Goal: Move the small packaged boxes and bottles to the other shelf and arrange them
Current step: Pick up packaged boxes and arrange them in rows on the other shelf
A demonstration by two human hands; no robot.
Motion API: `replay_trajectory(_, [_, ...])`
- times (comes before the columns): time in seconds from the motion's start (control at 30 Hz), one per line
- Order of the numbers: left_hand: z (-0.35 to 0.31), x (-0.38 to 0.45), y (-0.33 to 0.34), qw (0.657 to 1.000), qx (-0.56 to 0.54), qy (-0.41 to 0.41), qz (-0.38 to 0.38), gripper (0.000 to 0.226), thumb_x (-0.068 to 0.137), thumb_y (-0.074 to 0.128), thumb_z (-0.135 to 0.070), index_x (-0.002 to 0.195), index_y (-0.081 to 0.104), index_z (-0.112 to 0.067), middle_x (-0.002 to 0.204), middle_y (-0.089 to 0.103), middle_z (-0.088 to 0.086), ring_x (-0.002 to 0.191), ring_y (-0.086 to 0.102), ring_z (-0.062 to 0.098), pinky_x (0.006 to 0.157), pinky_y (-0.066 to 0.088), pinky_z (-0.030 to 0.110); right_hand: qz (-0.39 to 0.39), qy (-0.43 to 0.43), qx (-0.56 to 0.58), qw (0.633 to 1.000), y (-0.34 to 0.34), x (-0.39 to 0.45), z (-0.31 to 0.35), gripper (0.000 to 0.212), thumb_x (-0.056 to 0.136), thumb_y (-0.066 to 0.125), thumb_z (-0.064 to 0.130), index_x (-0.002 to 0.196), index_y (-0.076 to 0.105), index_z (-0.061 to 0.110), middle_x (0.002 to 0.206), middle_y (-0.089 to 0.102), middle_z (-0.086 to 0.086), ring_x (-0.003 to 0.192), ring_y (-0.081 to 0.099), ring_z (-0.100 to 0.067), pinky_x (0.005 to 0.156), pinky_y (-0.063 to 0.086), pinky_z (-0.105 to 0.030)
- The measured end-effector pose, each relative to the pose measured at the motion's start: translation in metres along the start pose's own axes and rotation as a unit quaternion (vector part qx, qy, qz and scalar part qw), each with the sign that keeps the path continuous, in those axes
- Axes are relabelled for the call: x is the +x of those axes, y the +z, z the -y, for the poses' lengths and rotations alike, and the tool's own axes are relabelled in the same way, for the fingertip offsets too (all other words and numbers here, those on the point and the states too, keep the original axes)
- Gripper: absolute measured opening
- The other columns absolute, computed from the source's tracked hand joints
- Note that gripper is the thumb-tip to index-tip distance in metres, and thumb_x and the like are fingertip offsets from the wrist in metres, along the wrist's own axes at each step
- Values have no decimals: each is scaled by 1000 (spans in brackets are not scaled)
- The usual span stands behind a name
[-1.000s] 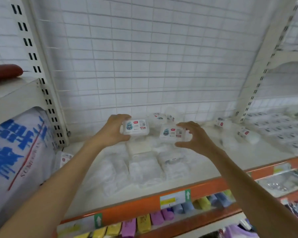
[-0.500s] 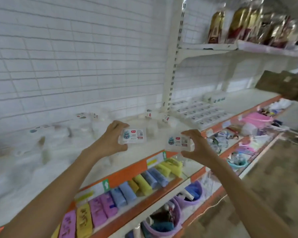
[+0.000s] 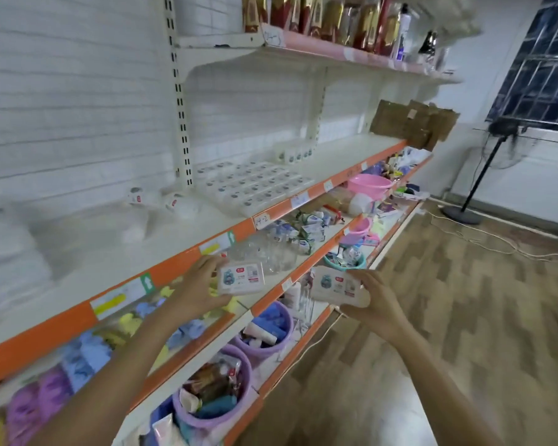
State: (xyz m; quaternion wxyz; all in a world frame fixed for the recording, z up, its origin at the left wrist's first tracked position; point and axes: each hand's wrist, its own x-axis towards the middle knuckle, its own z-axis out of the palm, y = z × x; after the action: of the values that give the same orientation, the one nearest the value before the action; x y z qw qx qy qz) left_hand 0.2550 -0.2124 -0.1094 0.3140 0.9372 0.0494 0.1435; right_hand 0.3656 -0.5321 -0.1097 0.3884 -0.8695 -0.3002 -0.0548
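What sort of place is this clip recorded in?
Probably a small retail shop: long white metal shelves with orange price-label strips, rows of small white packaged boxes laid out on one, and purple plastic tubs of goods below.

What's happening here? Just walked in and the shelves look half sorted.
A person carries two small white packaged boxes, one in the left hand and one in the right hand, fingers curled round each. Ahead, rows of matching boxes already lie flat on the white shelf with the orange edge.
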Motion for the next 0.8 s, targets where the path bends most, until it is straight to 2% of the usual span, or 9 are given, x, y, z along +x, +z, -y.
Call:
replay_trajectory(0.07, [-12,19,20,1000,14,10,8,67,72,75,-14,130,42,-10,125,41,1,116,41,14,99,32,21,-13,6,12,1000,-11,-2,-21,70,59,80,5,113,48,35,112,47,1,102,48,-15,75,33,3])
replay_trajectory(0.17, [-28,49,44,1000,4,19,21,66,72,75,-14,129,42,-10,122,40,-1,110,36,7,90,26,6,-27,44,-1,999,-21,2,-56,71,56,80,18,121,54,10,113,49,-5,102,51,-19,79,35,-5])
replay_trajectory(0.23, [-34,72,58,999,-8,19,27,68,70,75,-19,129,43,-11,121,41,0,111,42,12,90,31,13,-32,67,-4,997,-27,10,-78,71,57,82,15,120,54,1,113,50,-8,101,52,-20,77,33,2])
replay_trajectory(0.3, [-39,100,71,999,-27,19,24,66,71,75,-14,129,43,-12,118,38,-3,112,46,15,86,37,19,-40,82,2,996,-34,23,-96,73,54,75,27,120,55,3,109,50,-4,98,51,-18,76,34,2])
replay_trajectory(0.43, [-43,170,87,999,-18,43,6,65,72,76,-14,128,44,-12,116,38,-4,109,43,11,88,36,19,-65,85,15,994,-50,76,-135,80,49,71,46,120,56,11,107,49,1,97,52,-16,76,37,-3])
replay_trajectory(0.5, [-45,210,87,998,-25,48,-12,64,70,77,-13,126,46,-11,116,40,-2,106,45,11,88,37,19,-71,79,10,994,-59,115,-149,72,57,80,35,121,56,12,106,49,3,96,52,-15,76,38,-6])
replay_trajectory(0.6, [-44,268,81,997,-29,42,-59,65,67,80,-13,124,49,-9,112,42,-3,106,48,14,88,37,20,-60,59,11,996,-71,180,-163,66,65,84,12,123,54,12,108,48,6,97,54,-17,79,46,-25])
replay_trajectory(0.7, [-41,318,72,994,-25,39,-95,64,67,81,-18,123,51,-11,113,46,-3,103,50,14,86,36,19,-35,36,18,999,-74,244,-176,67,66,83,15,126,53,14,116,49,2,105,55,-21,84,49,-33])
replay_trajectory(0.8, [-33,359,62,993,-16,28,-116,63,68,81,-23,123,51,-14,114,48,-4,102,49,12,88,37,20,-10,9,57,998,-71,299,-183,64,66,83,16,121,52,24,115,48,12,111,53,-23,93,49,-40])
